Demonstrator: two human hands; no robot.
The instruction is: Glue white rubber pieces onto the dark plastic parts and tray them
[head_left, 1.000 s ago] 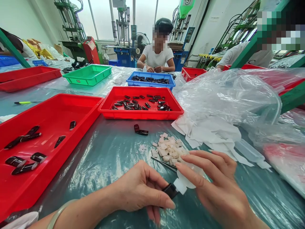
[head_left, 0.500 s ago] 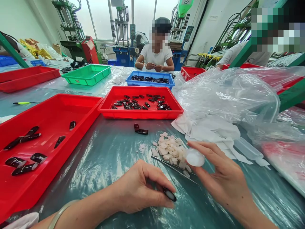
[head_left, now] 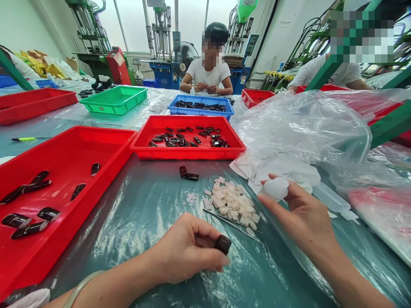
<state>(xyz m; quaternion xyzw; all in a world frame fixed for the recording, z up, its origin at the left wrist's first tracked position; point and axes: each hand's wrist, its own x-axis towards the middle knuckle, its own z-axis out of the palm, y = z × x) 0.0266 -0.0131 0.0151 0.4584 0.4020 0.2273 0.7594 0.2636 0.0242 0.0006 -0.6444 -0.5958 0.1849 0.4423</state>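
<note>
My left hand (head_left: pixel 189 252) pinches a small glossy black plastic part (head_left: pixel 223 244) between thumb and fingers, above the film-covered table. In my right hand (head_left: pixel 305 218), between thumb and fingertips, is a rounded translucent white plastic piece (head_left: pixel 275 188), possibly a small bottle; its exact kind is unclear. Between the hands lie a heap of small cream-white pieces (head_left: pixel 229 199) and metal tweezers (head_left: pixel 236 226). Tiny pinkish-white bits (head_left: pixel 191 199) sit left of the heap. Farther back, two dark parts (head_left: pixel 189 174) rest on the table, touching or nearly so.
A red tray (head_left: pixel 189 154) with many black parts stands ahead; another red tray (head_left: pixel 105 171) with several is at left. Behind are a blue tray (head_left: pixel 199 112) and a green tray (head_left: pixel 112 105). Plastic bags (head_left: pixel 305 124) and a clear plastic tube (head_left: pixel 332 199) lie right. A person (head_left: pixel 208 70) sits opposite.
My right hand has moved up and right, away from the heap, turning the white piece. My left hand has turned the black part so its dark end shows upward.
</note>
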